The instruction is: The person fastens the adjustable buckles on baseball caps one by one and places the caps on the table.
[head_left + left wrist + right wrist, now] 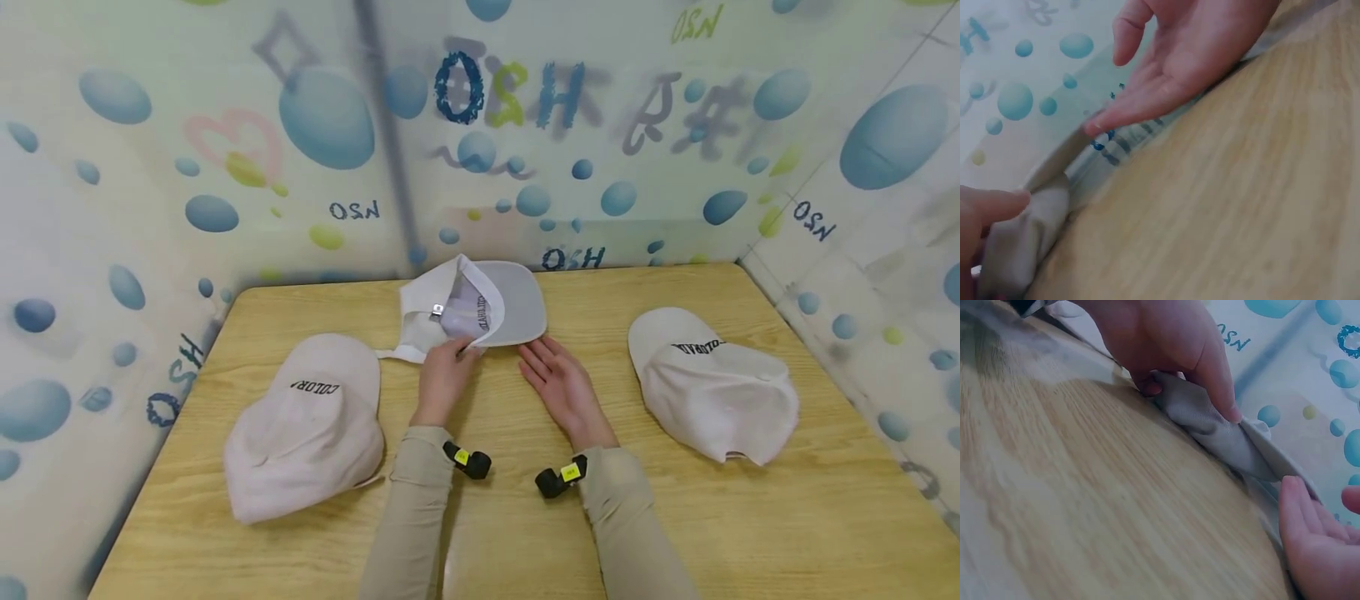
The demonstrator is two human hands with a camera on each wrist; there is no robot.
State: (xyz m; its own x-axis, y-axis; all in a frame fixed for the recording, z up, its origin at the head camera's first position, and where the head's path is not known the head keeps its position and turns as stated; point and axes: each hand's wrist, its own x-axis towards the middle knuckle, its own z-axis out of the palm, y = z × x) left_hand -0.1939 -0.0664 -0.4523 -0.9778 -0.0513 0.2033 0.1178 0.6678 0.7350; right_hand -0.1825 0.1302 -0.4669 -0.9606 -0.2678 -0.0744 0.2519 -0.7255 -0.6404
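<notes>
Head view: middle cap (463,315) lies on the wood table (517,542) nr its far edge, hollow side up & toward the wearer, grey underside of its brim (519,304) showing on the R, strap buckle (437,312) on the L. L hand (444,379) is at the middle cap's near rim, back of hand up, fingers bent & pinching the cloth abt where crown meets brim. R hand (562,387) is at the middle cap's near R side, palm turned up, fingers fairly straight & relaxed, tips touching the brim's near edge, not wrapped round it. Forearms in beige sleeves (420,492) come in from the wearer's side of the middle cap, converging toward it, each w/ a black wrist cam (467,460) w/ yellow label. R wrist view: L hand arches over the cloth, one digit laid along it; R fingertips meet the brim edge, thumb held off. L wrist view: R hand's palm faces the cam, thumb apart from the fingers; L hand only partly in shot. Left cap (303,429), dark lettering, sits L of the middle cap & closer to the wearer, brim pointing away. Right cap (712,383), also lettered, is well to the R of the middle cap & a bit closer to the wearer. Patterned wall (630,167) w/ blue drops & "H2O" prints rises behind the middle cap.
</notes>
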